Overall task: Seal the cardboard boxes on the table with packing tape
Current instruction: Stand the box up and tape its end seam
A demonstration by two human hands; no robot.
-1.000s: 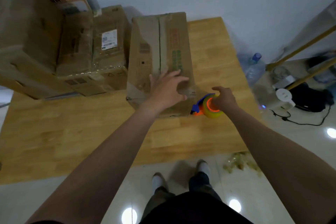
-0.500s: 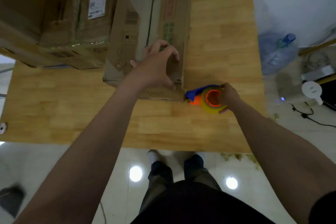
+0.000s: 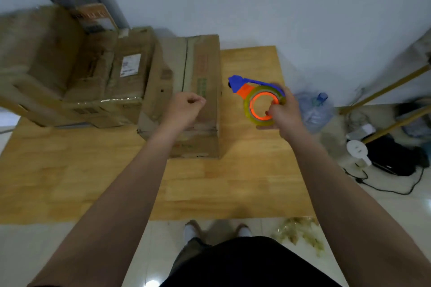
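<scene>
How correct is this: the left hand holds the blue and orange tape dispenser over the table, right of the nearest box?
One thing is wrong: the head view shows the right hand holding the tape dispenser over the table, right of the nearest box. The left hand is curled above that box, with nothing visible in it.

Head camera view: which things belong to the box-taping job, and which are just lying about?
For the job: tape dispenser in the right hand, nearest cardboard box, stacked boxes, table.
Lying about: water bottle, black bag, cable, crumpled scraps on the floor.
</scene>
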